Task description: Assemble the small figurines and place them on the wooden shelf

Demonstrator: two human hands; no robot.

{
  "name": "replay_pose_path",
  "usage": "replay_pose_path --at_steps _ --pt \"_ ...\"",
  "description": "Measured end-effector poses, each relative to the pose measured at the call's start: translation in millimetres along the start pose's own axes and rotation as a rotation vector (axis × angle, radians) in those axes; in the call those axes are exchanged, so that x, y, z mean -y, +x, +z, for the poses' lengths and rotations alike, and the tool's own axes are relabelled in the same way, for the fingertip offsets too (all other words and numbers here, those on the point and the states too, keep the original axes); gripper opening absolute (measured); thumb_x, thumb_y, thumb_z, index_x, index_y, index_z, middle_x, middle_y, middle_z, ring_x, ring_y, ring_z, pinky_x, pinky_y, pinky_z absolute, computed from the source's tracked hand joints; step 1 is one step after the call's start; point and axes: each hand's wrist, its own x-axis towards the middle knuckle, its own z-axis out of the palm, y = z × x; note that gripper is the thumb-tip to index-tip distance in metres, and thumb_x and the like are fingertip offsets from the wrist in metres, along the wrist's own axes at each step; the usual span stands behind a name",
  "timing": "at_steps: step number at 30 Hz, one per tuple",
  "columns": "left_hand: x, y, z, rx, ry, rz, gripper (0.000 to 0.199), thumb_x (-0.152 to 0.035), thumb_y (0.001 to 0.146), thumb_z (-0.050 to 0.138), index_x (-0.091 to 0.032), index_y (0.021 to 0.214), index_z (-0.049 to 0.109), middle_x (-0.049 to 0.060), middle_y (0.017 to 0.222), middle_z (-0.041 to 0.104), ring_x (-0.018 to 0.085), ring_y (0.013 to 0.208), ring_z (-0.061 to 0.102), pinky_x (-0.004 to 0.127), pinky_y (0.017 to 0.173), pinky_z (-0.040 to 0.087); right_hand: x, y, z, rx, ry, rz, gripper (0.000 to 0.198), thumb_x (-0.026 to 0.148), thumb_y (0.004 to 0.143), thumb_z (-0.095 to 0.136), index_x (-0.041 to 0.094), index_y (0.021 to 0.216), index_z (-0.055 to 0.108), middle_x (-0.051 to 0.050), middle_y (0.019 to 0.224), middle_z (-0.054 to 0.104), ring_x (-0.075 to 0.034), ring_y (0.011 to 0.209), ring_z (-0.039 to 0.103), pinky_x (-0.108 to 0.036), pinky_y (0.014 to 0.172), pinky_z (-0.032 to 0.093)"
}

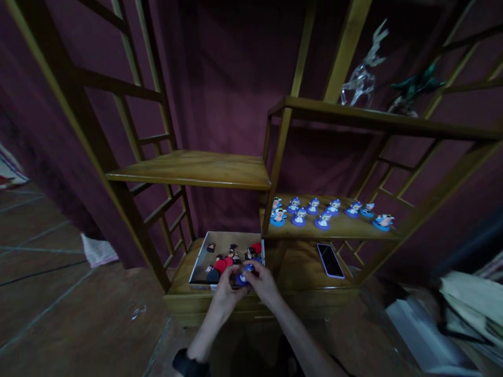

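A wooden shelf unit (196, 168) is standing before a dark maroon curtain (231, 78), which is hanging in folds. Brown floor (78, 335) (crossed by pale straight lines (47, 311)) is stretching out on the left, and dim light is leaving the curtain's top in shadow.

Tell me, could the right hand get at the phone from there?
Probably yes: nothing seems to block the way across the lower shelf between the right hand and the phone. That hand is busy gripping a figurine, though.
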Motion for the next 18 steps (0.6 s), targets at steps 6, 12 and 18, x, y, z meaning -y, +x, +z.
replay_pose_path --at_steps 6,12,18 --pt "-22 -4 -10 0.138 -0.010 -0.103 0.054 -0.035 0.058 0.070 -0.015 0.106 0.054 0.011 0.103 0.060 0.016 0.075 0.058 0.031 0.071 0.047 41 -30 -47 0.043 -0.023 -0.025 0.026 0.035 0.071 0.059 0.031 0.096 0.063 0.003 0.090 0.067 -0.023 0.085 0.062 -0.037 0.078 0.049" --pt "-14 -5 -4 0.223 0.173 -0.037 0.042 -0.041 0.062 0.064 -0.015 0.095 0.061 0.008 0.091 0.066 0.019 0.072 0.059 0.031 0.068 0.047 99 -56 -135 -0.041 -0.110 -0.095 0.028 0.036 0.070 0.062 0.031 0.097 0.065 -0.004 0.089 0.068 -0.027 0.084 0.063 -0.041 0.075 0.051" --pt "-12 -1 -6 0.217 0.240 -0.010 0.035 -0.038 0.061 0.061 -0.016 0.088 0.062 0.009 0.090 0.067 0.022 0.075 0.062 0.034 0.069 0.048 146 -45 -224 -0.246 -0.197 -0.142 0.039 0.040 0.070 0.062 0.021 0.103 0.060 -0.006 0.089 0.067 -0.020 0.081 0.062 -0.034 0.076 0.050"
